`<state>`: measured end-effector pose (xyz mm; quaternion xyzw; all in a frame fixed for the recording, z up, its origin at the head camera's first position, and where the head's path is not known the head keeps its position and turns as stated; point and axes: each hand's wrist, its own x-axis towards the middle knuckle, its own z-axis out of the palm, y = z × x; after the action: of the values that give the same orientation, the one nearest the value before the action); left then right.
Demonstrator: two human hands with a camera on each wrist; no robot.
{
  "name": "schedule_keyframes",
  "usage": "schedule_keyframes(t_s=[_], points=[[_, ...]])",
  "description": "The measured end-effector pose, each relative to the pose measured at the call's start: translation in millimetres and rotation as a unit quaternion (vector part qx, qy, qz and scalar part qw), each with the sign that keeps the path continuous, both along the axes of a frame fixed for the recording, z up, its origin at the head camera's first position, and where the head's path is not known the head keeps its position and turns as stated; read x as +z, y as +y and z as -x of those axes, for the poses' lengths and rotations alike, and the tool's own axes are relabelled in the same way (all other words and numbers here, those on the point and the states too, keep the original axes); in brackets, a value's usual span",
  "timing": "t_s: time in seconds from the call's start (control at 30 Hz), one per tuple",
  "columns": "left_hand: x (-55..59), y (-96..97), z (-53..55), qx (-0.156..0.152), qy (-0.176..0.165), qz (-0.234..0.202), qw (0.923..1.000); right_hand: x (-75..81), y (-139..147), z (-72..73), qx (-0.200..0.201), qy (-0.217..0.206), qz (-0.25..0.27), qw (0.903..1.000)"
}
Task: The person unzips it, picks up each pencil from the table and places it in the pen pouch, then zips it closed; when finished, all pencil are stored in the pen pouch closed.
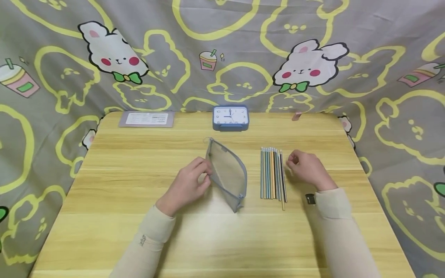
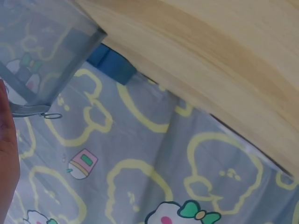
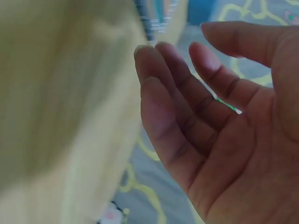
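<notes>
A grey see-through mesh zip pouch [image 1: 227, 170] stands tilted on the table, its top gaping. My left hand [image 1: 189, 183] pinches its near left edge between thumb and fingers; the left wrist view shows the pouch [image 2: 51, 51] and only a strip of that hand [image 2: 7, 158]. To the right of the pouch lies a row of several pencils [image 1: 272, 173], side by side, one sticking out lower than the others. Just beyond the row's right side is my right hand [image 1: 307, 168]. In the right wrist view this hand [image 3: 224, 116] has loosely bent fingers and holds nothing.
A blue clock [image 1: 231, 117] stands at the table's back edge. Left of it lies a flat grey item with a white label [image 1: 146, 118]. A small pinkish piece [image 1: 296, 116] is at the back right. A small dark object [image 1: 310, 199] lies by my right cuff. Patterned curtain [image 1: 243, 50] surrounds the table.
</notes>
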<state>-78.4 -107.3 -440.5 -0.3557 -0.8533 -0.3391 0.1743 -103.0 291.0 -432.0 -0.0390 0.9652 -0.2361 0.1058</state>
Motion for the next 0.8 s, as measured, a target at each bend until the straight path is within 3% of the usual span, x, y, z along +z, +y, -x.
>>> schedule_keyframes(t_s=[0.33, 0.8], points=[[-2.2, -2.9, -1.0, -0.002, 0.003, -0.014, 0.9999, -19.8, 0.5, 6.7, -0.011, -0.008, 0.006, 0.9999], [-3.4, -3.5, 1.4, 0.002, -0.009, -0.021, 0.9997, -19.7, -17.6, 7.2, -0.025, -0.044, -0.026, 0.9984]])
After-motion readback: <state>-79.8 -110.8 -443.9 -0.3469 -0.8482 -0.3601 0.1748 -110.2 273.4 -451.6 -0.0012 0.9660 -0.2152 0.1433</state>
